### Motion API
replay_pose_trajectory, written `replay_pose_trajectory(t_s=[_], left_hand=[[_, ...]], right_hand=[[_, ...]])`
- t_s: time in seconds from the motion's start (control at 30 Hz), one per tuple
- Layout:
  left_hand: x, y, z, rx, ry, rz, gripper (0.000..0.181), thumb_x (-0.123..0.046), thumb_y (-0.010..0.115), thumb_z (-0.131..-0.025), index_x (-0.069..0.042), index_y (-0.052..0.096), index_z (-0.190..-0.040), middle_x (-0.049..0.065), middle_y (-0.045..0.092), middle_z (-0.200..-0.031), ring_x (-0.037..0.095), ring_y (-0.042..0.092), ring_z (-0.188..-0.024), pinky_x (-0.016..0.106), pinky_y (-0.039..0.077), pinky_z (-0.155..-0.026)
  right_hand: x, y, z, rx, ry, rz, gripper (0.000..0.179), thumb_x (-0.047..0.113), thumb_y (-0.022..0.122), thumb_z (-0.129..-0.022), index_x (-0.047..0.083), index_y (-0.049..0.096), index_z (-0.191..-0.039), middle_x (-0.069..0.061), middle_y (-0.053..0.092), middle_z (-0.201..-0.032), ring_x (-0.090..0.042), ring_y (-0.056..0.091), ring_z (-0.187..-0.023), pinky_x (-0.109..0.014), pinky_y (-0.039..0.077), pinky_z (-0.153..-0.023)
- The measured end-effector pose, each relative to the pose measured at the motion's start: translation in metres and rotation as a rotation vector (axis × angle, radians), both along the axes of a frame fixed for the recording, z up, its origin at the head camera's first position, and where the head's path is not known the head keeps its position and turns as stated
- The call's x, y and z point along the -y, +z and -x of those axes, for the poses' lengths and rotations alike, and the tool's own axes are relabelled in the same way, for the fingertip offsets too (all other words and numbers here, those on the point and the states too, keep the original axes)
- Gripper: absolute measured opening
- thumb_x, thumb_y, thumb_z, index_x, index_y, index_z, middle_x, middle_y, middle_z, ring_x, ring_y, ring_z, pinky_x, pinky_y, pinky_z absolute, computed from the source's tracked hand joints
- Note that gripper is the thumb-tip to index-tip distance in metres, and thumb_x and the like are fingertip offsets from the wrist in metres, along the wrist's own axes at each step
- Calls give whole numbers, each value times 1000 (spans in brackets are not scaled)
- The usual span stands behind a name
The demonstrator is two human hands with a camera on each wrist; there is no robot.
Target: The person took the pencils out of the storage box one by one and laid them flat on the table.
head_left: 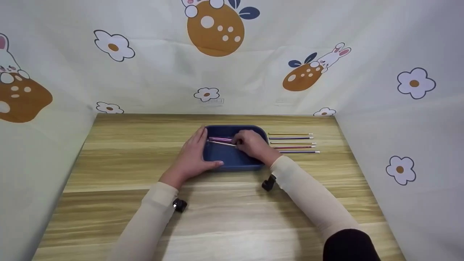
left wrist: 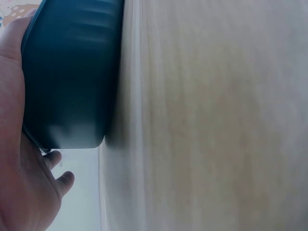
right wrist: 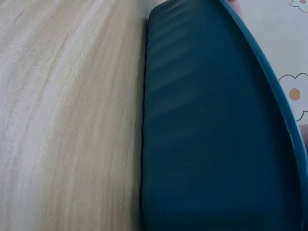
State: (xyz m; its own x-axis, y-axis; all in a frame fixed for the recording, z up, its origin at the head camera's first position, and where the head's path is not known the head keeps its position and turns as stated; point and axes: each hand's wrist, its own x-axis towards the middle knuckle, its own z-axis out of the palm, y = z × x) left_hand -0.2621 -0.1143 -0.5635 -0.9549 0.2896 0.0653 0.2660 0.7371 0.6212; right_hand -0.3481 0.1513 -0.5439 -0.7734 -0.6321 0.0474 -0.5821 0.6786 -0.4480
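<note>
A dark blue plastic tray (head_left: 232, 159) sits on the table. My left hand (head_left: 190, 156) holds its left end, fingers along the left side and thumb over the front rim; the left wrist view shows this hand (left wrist: 14, 144) against the tray's outer wall (left wrist: 72, 77). Inside the tray, my right hand (head_left: 252, 143) has its fingertips bent at the end of a pale pencil (head_left: 222, 143). Shiny pink-purple pencils (head_left: 219, 139) lie just behind it, partly hidden by that hand. In the right wrist view the tray's wall (right wrist: 211, 120) hides most of the hand.
Several pencils (head_left: 293, 143) lie in a spaced row just right of the tray, their eraser ends to the right. The wood-grain table (head_left: 232, 214) is bordered at the back and sides by printed cloth (head_left: 152, 79).
</note>
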Motion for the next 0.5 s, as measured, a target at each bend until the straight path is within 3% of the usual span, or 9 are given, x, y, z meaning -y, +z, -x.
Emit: replay_pose_trajectory(t_s=[0.3, 0.5], left_hand=[[1, 0, 0, 4, -5, 11, 141, -87, 75, -82, -3, 13, -177, 15, 7, -185, 38, 12, -169, 58, 17, -136], [1, 2, -1, 0, -1, 5, 140, -84, 78, -82, -4, 14, -177, 16, 8, -185, 40, 13, -169, 59, 18, -135]], right_hand=[[1, -3, 1, 5, -37, 2, 16, -4, 77, -92, 4, 85, -103, -8, 80, -101, -24, 72, -95, -45, 61, -90], [0, -2, 0, 14, -26, 13, 16, -3, 77, -89, 4, 85, -102, -7, 80, -99, -22, 71, -90, -43, 61, -86]])
